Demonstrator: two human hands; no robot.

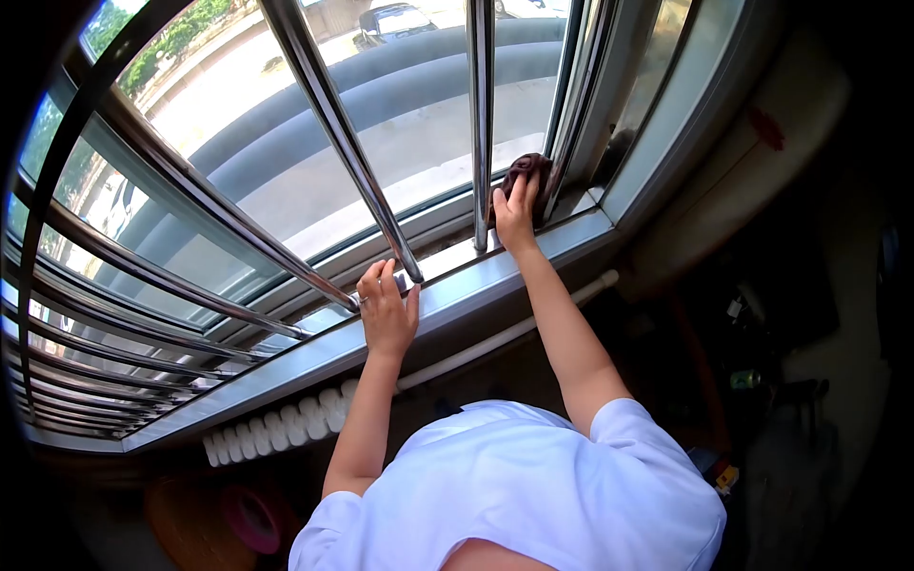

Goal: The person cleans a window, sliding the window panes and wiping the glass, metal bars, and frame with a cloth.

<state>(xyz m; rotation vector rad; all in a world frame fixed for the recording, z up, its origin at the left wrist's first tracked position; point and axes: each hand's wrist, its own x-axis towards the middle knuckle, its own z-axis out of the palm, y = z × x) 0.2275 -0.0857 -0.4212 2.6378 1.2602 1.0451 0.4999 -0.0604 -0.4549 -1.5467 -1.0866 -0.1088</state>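
My right hand (516,214) presses a dark brown cloth (529,175) against the lower right corner of the window, just right of a vertical metal bar (482,124). Part of the cloth is bunched above and beside the fingers. On the window sill (457,290), my left hand (386,309) rests with its fingers apart and its fingertips at the inner edge, between the feet of two metal bars. Nothing shows in the left hand. The window glass (419,143) lies beyond the bars.
More metal bars (228,224) run along the window to the left. Below the sill are a white radiator (286,426) and a white pipe (505,338). A pink round object (252,519) is at the lower left. Dark, indistinct items lie at the right.
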